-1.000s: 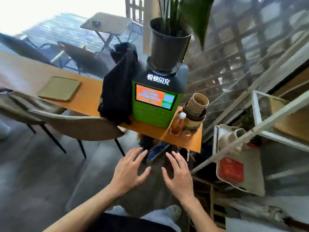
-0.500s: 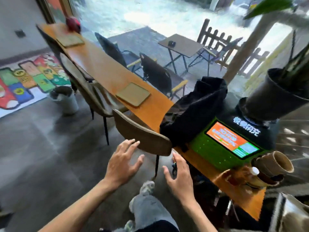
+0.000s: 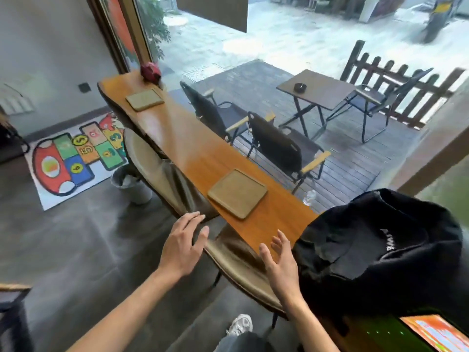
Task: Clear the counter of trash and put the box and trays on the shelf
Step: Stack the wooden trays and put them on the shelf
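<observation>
A long orange wooden counter (image 3: 193, 148) runs along the window. A tan square tray (image 3: 237, 193) lies on it close to me. A second tan tray (image 3: 144, 99) lies near the far end, beside a red object (image 3: 151, 72). My left hand (image 3: 182, 246) hovers open, fingers spread, just below and left of the near tray, over a chair back. My right hand (image 3: 280, 265) is open with its fingertips at the counter's near edge, right of that tray. Neither hand holds anything.
A black garment (image 3: 380, 242) is piled on the counter at right, above a green kiosk with an orange screen (image 3: 436, 331). Tan chairs (image 3: 162, 171) stand tucked under the counter. A grey bin (image 3: 132, 184) sits on the floor by a colourful mat (image 3: 76, 156).
My view swung left along the counter, away from the kiosk and plant pot. Both hands moved forward toward the near tray, still open and holding nothing.
</observation>
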